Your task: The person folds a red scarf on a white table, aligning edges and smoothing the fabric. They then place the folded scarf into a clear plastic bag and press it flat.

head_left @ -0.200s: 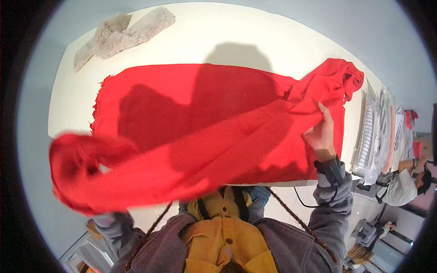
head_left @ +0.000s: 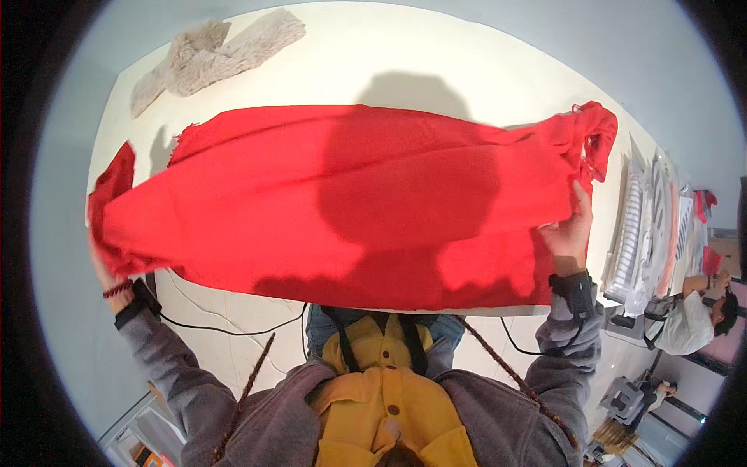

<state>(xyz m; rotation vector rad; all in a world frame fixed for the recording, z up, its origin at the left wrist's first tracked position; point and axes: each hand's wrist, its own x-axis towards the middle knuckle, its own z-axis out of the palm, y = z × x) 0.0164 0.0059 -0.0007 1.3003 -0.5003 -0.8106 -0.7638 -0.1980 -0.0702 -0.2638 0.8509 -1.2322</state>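
A wide red scarf (head_left: 311,202) with fringed ends lies across the white table, its upper layer drawn out lengthwise between my two hands. At the far left, my left hand (head_left: 106,263) grips one gathered end, which hangs past the table's left edge; part of the fingers is behind the cloth. My right hand (head_left: 572,226) is closed on the scarf near its other end, thumb on top, the remaining fingers under the fabric. Just beyond that hand the cloth is bunched into a loose roll with some fringe showing. A shadow falls over the middle of the scarf.
A fluffy beige scarf (head_left: 210,62) lies twisted at the table's far left. Clear-bagged folded garments (head_left: 642,226) are stacked along the right edge. Black cables (head_left: 233,331) run below the table's front. Two other people (head_left: 692,319) work off to the right.
My left hand, hidden behind the lifted cloth before, now shows at the left edge. The raised layer has been swung away from me and straightened. My right hand has shifted slightly right and nearer.
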